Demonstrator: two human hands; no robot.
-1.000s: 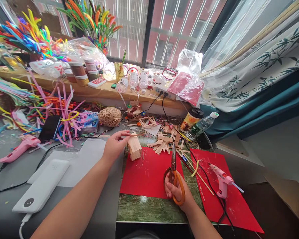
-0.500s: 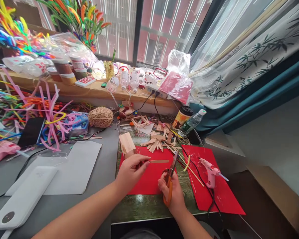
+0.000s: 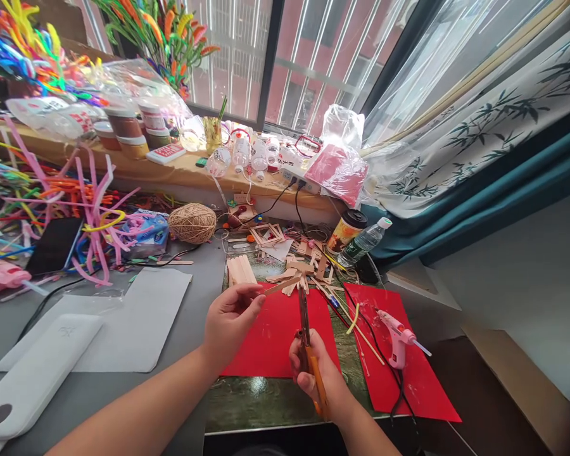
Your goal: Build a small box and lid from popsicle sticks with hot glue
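Note:
My left hand [image 3: 230, 326] pinches one end of a wooden craft stick [image 3: 283, 285], which points up and to the right above the red sheet [image 3: 285, 339]. My right hand [image 3: 320, 370] is closed round a pair of scissors [image 3: 317, 377] with orange handles. Their blades point away from me, with the tips close to the stick's far end; whether they touch it I cannot tell. Behind my left hand lies a joined panel of craft sticks [image 3: 240, 271]. A pile of loose sticks [image 3: 301, 266] spreads just beyond the scissor tips.
To the right, a pink glue gun [image 3: 396, 335] lies on a second red sheet [image 3: 422, 386], its cable trailing forward. A water bottle [image 3: 365, 242] and a lidded cup [image 3: 346, 231] stand behind. At left are white paper [image 3: 137, 329], a white device [image 3: 47, 373] and a twine ball [image 3: 192, 223].
My left hand has shifted left and tilted the craft stick upward. The scissors have swung left, bringing their tips near the stick's far end. The view has moved slightly.

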